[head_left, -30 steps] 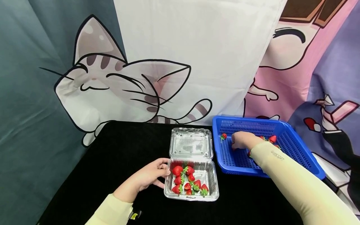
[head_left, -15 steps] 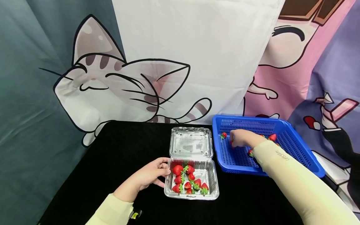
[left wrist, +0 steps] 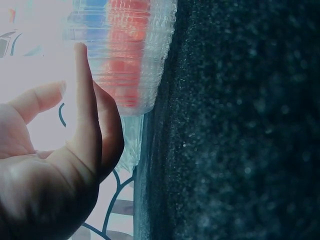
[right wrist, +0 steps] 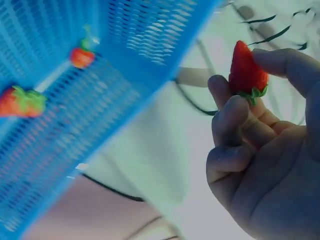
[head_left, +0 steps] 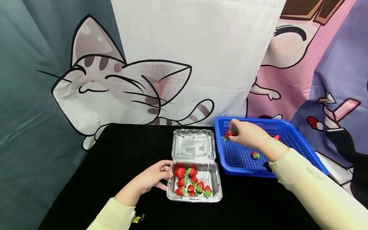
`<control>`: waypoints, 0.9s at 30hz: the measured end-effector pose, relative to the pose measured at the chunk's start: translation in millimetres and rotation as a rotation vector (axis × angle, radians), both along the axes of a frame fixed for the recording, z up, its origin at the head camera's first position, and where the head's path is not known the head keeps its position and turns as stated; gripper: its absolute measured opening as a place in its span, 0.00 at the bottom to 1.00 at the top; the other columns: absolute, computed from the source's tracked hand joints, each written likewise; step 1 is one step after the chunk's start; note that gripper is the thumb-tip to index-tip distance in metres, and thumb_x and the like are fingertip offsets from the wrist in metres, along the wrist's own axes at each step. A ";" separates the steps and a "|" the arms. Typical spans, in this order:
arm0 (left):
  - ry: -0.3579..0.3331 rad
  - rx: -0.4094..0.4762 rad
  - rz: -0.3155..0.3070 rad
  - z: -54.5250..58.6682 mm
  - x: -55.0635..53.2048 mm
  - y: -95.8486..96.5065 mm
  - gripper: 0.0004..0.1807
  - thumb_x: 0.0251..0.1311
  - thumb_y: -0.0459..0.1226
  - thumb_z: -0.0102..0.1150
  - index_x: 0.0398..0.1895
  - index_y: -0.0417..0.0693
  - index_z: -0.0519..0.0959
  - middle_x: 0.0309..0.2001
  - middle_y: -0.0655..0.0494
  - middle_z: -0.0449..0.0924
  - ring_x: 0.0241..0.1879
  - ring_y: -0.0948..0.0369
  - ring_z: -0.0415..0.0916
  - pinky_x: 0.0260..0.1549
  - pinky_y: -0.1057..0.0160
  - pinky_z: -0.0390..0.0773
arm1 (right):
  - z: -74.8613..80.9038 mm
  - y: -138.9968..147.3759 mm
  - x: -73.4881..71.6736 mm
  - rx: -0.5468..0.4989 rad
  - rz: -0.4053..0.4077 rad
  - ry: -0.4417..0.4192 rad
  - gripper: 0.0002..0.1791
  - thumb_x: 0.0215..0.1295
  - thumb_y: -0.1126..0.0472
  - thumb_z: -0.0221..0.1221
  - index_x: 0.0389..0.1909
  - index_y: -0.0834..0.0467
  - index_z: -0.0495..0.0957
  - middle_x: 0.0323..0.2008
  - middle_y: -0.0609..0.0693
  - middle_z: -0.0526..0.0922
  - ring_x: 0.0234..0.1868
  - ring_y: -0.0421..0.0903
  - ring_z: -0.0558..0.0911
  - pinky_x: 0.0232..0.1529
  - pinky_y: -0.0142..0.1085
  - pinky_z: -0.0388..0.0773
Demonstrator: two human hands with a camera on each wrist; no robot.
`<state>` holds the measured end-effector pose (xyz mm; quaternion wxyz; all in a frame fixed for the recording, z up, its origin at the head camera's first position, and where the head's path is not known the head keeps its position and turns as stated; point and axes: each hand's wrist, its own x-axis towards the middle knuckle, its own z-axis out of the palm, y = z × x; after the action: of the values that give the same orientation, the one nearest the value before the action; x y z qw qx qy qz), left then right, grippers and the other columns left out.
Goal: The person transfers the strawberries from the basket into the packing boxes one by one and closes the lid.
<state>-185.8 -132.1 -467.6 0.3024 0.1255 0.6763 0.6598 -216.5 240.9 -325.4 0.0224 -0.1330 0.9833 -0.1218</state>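
Note:
In the head view, my left hand rests its fingers against the left wall of an opened clear plastic clamshell box. Several strawberries lie inside the box, mostly on its left and near side. The left wrist view shows the fingers touching the box wall, with the thumb held apart. Over the back left of a blue plastic basket, my right hand pinches a strawberry between thumb and fingertips, its tip pointing up and its green leaves down in the right wrist view.
Loose strawberries sit in the basket, one near its middle and one toward the right; my right forearm hides part of it. The box's lid lies folded back. Black cloth covers the table, and a printed curtain hangs behind.
My right hand has risen from the basket floor and turned, now pinching a strawberry in view. The left hand stays at the box. The head view has shifted slightly.

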 end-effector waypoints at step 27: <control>0.000 0.008 0.001 -4.5 -0.6 -1.3 0.32 0.65 0.32 0.57 0.69 0.35 0.59 0.47 0.39 0.73 0.43 0.49 0.80 0.34 0.48 0.86 | -65.2 -110.6 64.9 0.514 0.401 0.125 0.12 0.52 0.60 0.69 0.27 0.49 0.73 0.15 0.44 0.70 0.18 0.44 0.74 0.19 0.41 0.76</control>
<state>-186.4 -133.4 -472.1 0.3016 0.1261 0.6738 0.6626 -151.6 130.4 -390.7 0.0182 -0.3213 0.9356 0.1455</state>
